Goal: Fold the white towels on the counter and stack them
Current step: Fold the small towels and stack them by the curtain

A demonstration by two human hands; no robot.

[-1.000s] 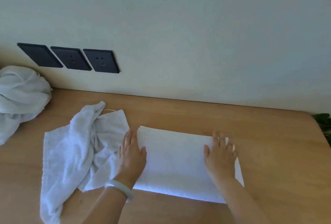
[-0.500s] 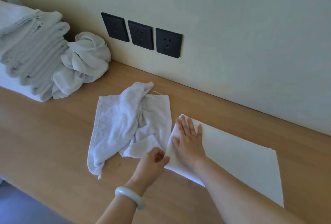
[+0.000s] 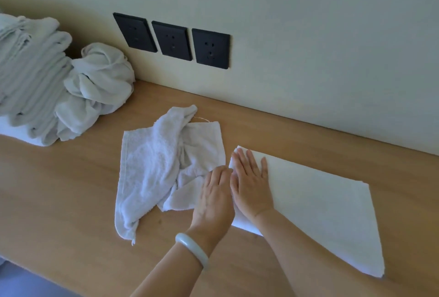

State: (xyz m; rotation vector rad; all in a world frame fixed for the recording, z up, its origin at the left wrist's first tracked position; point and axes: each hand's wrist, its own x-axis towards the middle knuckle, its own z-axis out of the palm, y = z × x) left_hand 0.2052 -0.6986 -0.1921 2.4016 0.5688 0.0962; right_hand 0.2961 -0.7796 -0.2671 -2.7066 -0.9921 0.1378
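Note:
A flat, folded white towel (image 3: 320, 204) lies on the wooden counter (image 3: 71, 201) at the right. My right hand (image 3: 249, 182) rests palm down on the towel's left end with its fingers spread. My left hand (image 3: 215, 198) sits right beside it at the towel's left edge. Its fingers are together and bent down, with the tips hidden, so any grip is unclear. Just left of both hands lies a crumpled white towel (image 3: 159, 168), and my left hand overlaps its near corner.
A stack of folded towels (image 3: 28, 78) and a balled-up towel (image 3: 102, 80) sit at the far left against the wall. Three black wall sockets (image 3: 172, 40) are above the counter. The counter's front edge runs across the lower left.
My right hand slid from the towel's right end to its left end. My left hand came off the towel's top to its left edge. The view swung left, revealing the towel stack.

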